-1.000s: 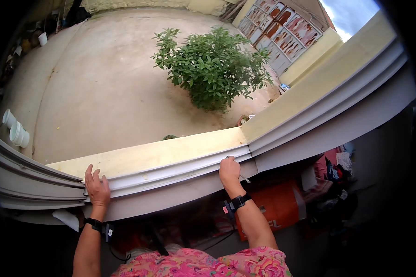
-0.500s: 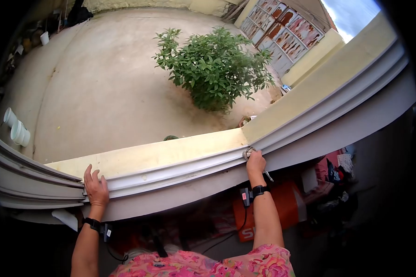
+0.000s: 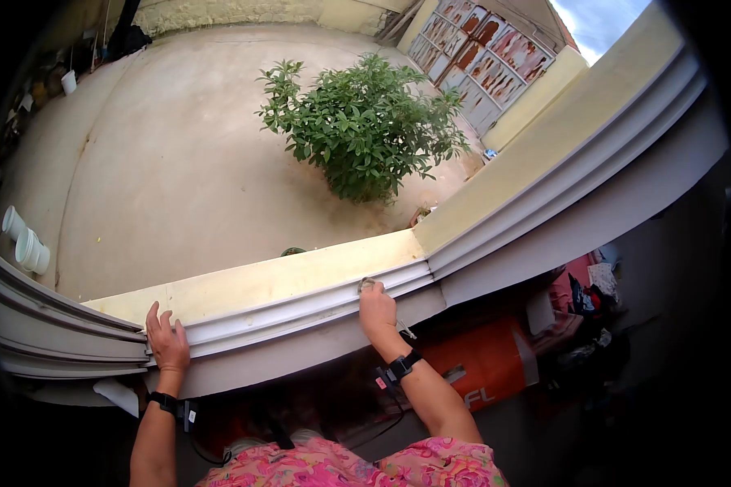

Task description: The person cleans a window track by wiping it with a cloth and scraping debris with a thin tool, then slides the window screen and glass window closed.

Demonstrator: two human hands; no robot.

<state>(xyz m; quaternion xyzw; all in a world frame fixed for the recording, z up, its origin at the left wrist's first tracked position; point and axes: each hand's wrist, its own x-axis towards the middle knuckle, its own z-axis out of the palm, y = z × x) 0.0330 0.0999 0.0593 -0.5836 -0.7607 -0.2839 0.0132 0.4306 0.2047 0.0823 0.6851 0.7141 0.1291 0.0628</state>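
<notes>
A white window track (image 3: 300, 315) runs along the bottom of the opening, beside a pale yellow sill (image 3: 252, 280). My left hand (image 3: 168, 341) rests at the left end of the track, fingers apart and holding nothing. Toward the right part of the track, my right hand (image 3: 378, 311) is closed round a greyish cloth (image 3: 367, 284). A bit of the cloth shows past the fingertips against the track, and a thin pale end (image 3: 407, 329) sticks out below the hand. Its full shape is hidden in the fist.
Sliding panel frames (image 3: 57, 325) stand at the left, and the right frame (image 3: 577, 170) slants upward. Outside are a leafy bush (image 3: 365, 126), white buckets (image 3: 31, 250) and a rusty gate (image 3: 483, 61). An orange box (image 3: 483, 357) lies below the sill inside.
My right hand moved right along the track to the corner, then back left with the cloth. My left hand has stayed at the left end. The view has shifted slightly.
</notes>
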